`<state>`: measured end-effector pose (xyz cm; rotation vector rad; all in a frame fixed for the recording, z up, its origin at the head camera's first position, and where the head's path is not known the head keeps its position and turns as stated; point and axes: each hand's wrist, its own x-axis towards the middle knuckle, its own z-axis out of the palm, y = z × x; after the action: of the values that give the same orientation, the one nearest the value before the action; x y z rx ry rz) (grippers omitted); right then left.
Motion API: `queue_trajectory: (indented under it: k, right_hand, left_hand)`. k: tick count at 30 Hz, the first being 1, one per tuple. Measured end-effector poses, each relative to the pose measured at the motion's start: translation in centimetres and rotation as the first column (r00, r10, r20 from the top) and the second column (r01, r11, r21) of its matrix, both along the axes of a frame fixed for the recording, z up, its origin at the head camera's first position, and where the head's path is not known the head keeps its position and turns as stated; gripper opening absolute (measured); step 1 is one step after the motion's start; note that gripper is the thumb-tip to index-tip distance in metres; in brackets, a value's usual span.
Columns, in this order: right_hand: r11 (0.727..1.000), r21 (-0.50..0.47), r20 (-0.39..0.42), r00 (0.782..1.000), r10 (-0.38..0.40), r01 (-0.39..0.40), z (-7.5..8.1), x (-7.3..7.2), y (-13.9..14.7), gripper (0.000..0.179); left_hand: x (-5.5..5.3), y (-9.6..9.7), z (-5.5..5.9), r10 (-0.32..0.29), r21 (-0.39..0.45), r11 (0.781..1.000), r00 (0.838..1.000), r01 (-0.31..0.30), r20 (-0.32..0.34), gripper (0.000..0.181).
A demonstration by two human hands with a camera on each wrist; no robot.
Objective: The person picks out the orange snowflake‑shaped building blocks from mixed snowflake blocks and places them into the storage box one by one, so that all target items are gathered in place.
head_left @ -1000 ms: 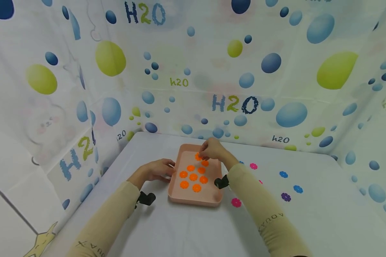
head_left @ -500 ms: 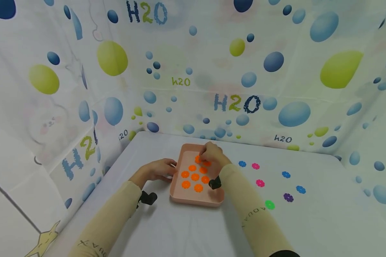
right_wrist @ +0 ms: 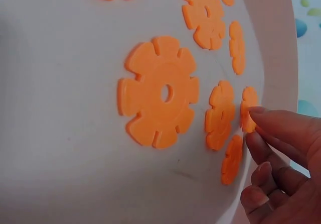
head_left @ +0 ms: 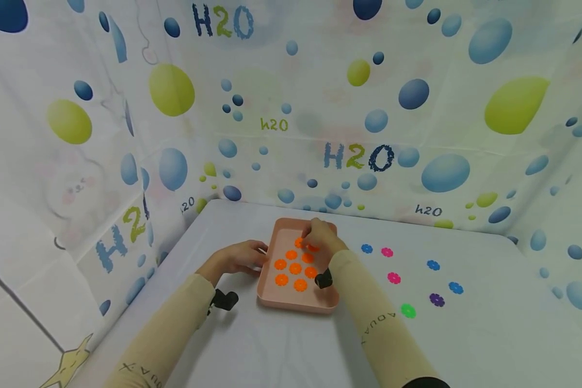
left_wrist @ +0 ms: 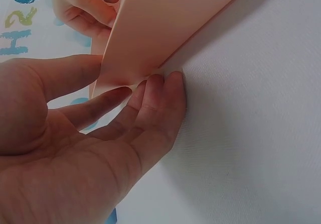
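Observation:
A shallow pink tray (head_left: 296, 308) holds several orange notched discs (right_wrist: 160, 92), flat plastic rounds with slots around the edge and a central hole. My right hand (head_left: 320, 236) reaches over the tray's far right part. In the right wrist view its thumb and forefinger pinch one orange disc (right_wrist: 248, 114) by the tray wall, while the other fingers curl loosely. My left hand (head_left: 242, 256) is at the tray's left side. The left wrist view has its thumb (left_wrist: 75, 73) at the rim and its fingers against the outer wall, so it holds that edge.
Loose notched discs lie on the white tabletop (head_left: 494, 323) to the right: several blue ones (head_left: 433, 265), two pink ones (head_left: 394, 278), a purple one (head_left: 437, 299) and a green one (head_left: 408, 311). A printed curtain (head_left: 291, 134) stands behind and beside the table.
My right hand has come slightly nearer within the tray, and its forearm has swung left, uncovering the green disc and covering a crimson one. The left hand stays at the tray's edge.

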<state>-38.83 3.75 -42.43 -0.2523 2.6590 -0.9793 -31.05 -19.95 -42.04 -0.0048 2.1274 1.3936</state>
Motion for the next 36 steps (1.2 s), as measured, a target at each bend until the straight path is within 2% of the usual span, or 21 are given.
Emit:
queue_trajectory:
  k: [6,10,14,18,20,23,26,32,36]
  right_hand:
    - [1.0,0.022,0.008,1.0,-0.001,0.001,0.2,0.4,-0.1,0.007]
    - [1.0,0.026,0.004,1.0,0.009,-0.01,1.0,1.0,0.6,0.013]
    - [0.993,0.03,-0.062,0.992,0.113,-0.112,2.2,1.2,1.5,0.019]
    - [0.972,0.059,-0.156,0.96,0.234,-0.228,3.3,1.5,3.0,0.023]
    - [0.963,0.071,-0.18,0.946,0.27,-0.261,3.7,1.9,4.0,0.025]
    - [0.961,0.057,-0.186,0.943,0.277,-0.271,4.0,2.8,5.8,0.024]
    - [0.965,0.046,-0.189,0.947,0.261,-0.257,4.0,3.7,7.7,0.025]
    - [0.974,0.071,-0.211,0.951,0.224,-0.214,2.5,5.0,11.5,0.026]
    - [0.982,0.054,-0.156,0.97,0.188,-0.181,0.9,5.8,13.5,0.028]
  left_hand:
    - [0.0,0.0,-0.1,0.004,0.0,1.0,1.0,-0.004,-0.005,0.052]
    - [0.0,0.2,-0.2,0.001,-0.004,1.0,1.0,-0.001,-0.003,0.053]
    - [0.0,0.2,-0.1,0.002,-0.008,1.0,1.0,-0.002,0.002,0.053]
    - [0.0,0.1,0.0,0.003,0.001,1.0,1.0,-0.003,0.004,0.054]
    - [0.0,0.1,0.0,0.004,0.007,1.0,1.0,-0.004,0.005,0.055]
    - [0.1,0.2,0.1,0.003,0.011,1.0,1.0,-0.003,0.002,0.055]
    - [0.1,0.2,0.1,-0.007,0.008,1.0,1.0,0.007,0.002,0.055]
    - [-0.2,0.1,0.1,-0.026,0.002,1.0,1.0,0.026,0.004,0.055]
    - [-0.2,0.2,0.1,-0.028,0.001,1.0,1.0,0.028,0.006,0.054]
